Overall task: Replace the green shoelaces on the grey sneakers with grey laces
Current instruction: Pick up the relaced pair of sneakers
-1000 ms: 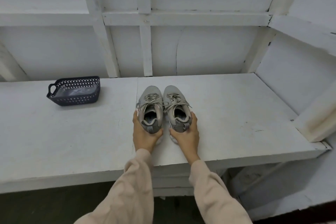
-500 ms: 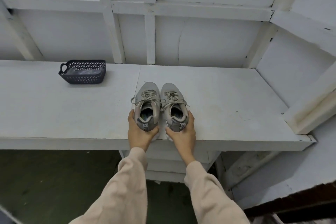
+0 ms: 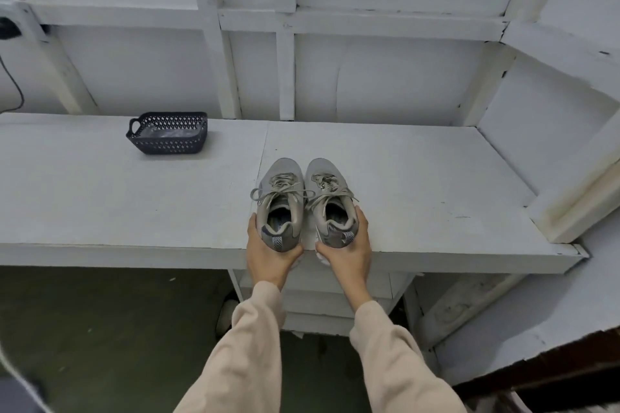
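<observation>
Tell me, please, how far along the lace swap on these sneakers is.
Done: both sneakers stand laced and tied on the bench. The laces look pale grey, with no green, though colour is uncertain. In hand: the left hand holds the left sneaker by its heel, the right hand the right sneaker. Left: probably only letting go, if those are the new laces.

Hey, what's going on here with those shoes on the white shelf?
A person's left hand grips the left sneaker by its heel, and the right hand grips the right sneaker the same way. Both stand at the front edge of the white shelf. Their laces are threaded, colour hard to tell. A dark basket sits further back, left.
</observation>
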The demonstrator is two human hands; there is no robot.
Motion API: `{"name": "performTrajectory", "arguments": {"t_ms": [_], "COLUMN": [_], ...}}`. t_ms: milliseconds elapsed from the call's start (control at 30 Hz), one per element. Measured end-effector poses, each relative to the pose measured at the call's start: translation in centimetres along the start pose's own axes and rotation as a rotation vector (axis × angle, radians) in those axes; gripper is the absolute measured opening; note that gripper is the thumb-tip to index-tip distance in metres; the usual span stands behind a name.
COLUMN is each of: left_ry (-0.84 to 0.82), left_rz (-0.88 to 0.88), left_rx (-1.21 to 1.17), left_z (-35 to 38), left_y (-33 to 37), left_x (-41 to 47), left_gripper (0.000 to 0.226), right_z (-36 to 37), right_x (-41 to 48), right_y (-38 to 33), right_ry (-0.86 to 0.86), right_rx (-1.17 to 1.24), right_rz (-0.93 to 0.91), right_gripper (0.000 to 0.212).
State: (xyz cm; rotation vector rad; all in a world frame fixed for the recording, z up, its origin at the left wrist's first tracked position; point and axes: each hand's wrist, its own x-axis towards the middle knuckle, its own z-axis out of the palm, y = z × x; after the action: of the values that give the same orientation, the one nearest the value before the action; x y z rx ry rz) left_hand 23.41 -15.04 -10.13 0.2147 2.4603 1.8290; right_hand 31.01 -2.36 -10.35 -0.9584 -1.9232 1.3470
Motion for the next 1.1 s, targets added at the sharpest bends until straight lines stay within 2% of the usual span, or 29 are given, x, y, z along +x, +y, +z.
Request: {"name": "performTrajectory", "arguments": {"t_ms": [167,333,433,467,567,600,633,667,700,733,767,800,867,900,933,967,1033,1067,1100], "left_ry": [0.012,0.012,0.036,0.017,-0.023,-0.127,0.0,-0.141,0.015,0.06,0.103,0.071,-0.024,-0.014,0.032,0.076,-0.039,-0.018,-0.008], "left_rz": [0.047,0.074,0.062,0.033,0.119,0.122,0.156,0.121,0.131,0.173,0.141,0.166,0.176,0.088,0.164,0.15,0.15,0.087,0.139], "left_rx": [-0.05,-0.098,-0.046,0.002,-0.023,0.052,-0.128,0.025,0.141,0.138,0.131,0.117,0.051,-0.225,-0.055,-0.206,-0.035,-0.021,-0.033], "left_z": [-1.7,-4.7,-6.0,-6.8,-8.7,-13.1,-6.5,-4.2,0.0,3.5,5.1,4.1,-3.3,-7.7,-12.8,-6.1,-7.3,-6.5,-6.1], "left_y": [0.1,-2.7,-4.5,-4.7,-6.5,-4.8,-8.0,-13.5,-17.8,-21.2,-22.0,-20.1,-10.2,-5.9,-1.1,-1.7,-1.6,-0.9,-1.3], "left_x": [-4.2,-9.7,-13.0,-14.0,-16.4,-18.4,-16.6,-15.6,-12.5,-10.4,-9.2,-9.2,-12.9,-14.6,-14.9,-11.1,-10.0,-9.2,-8.5], "left_gripper": [0.095,0.106,0.113,0.115,0.113,0.109,0.11,0.114,0.122,0.132,0.135,0.128,0.109,0.107,0.107,0.107,0.106,0.106,0.106], "right_z": [-1.1,-3.3,-4.4,-4.8,-5.6,-5.6,-5.7,-5.6,-5.6,-5.5,-5.3,-5.2,-4.8,-4.6,-4.3,-3.9,-3.0,-2.4,-1.9], "right_x": [-4.2,-10.0,-14.0,-15.2,-17.9,-18.5,-19.0,-19.3,-19.4,-19.3,-19.0,-18.5,-17.0,-15.9,-14.9,-13.8,-12.0,-11.4,-10.7], "right_y": [0.5,2.5,4.2,4.9,6.6,7.1,7.3,7.3,6.9,6.5,5.8,5.0,3.1,2.1,1.3,0.5,-0.5,-0.8,-0.9], "right_ry": [0.033,0.026,0.041,0.043,0.031,0.041,0.053,0.074,0.082,0.093,0.112,0.132,0.148,0.153,0.157,0.16,0.177,0.193,0.211], "right_rx": [0.062,0.128,0.125,0.126,0.1,0.047,0.006,-0.018,-0.012,-0.007,-0.011,-0.013,0.007,0.017,0.015,0.017,0.009,-0.009,-0.03], "right_rz": [-0.003,-0.063,-0.07,-0.071,-0.093,-0.116,-0.145,-0.158,-0.155,-0.153,-0.154,-0.164,-0.168,-0.173,-0.171,-0.165,-0.155,-0.154,-0.156], "right_gripper": [0.106,0.106,0.106,0.106,0.108,0.11,0.111,0.112,0.113,0.114,0.114,0.114,0.109,0.107,0.105,0.104,0.102,0.101,0.1]}}
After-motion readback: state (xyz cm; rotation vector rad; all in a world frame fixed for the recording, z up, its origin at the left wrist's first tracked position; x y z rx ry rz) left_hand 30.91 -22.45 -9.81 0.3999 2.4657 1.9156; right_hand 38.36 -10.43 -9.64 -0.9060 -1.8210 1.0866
